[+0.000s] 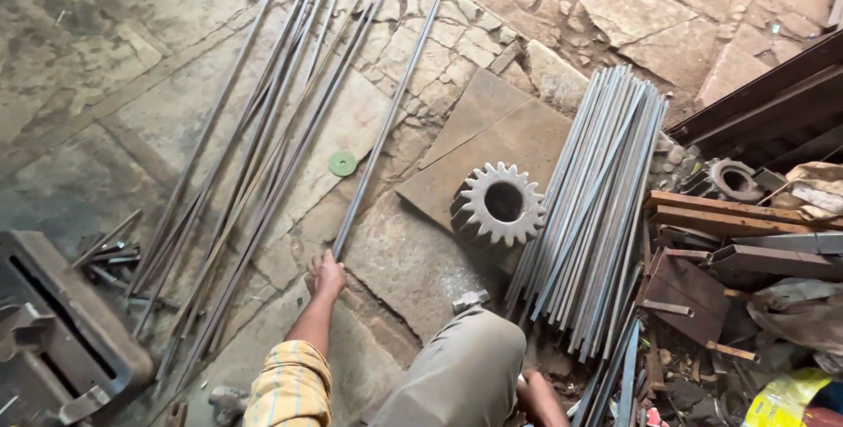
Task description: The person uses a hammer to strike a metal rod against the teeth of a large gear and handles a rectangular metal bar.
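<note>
On the cracked stone floor, the left hand reaches forward with its fingers curled down over the near end of a single long steel rod; whether it truly clamps the rod or only rests on it cannot be told. That rod runs away from the hand up toward the top of the view, lying apart from the others. The sleeve on this arm is yellow with stripes. Just left of the rod, a loose spread of similar thin rods fans across the floor, and a small green disc lies between the spread and the single rod. To the right sits a large toothed gear partly on a flat slab, with a tight bundle of grey bars beside it. The right hand is low by the bent knee, near the bundle's end, its grip hidden. Scrap metal piles up at far right.
</note>
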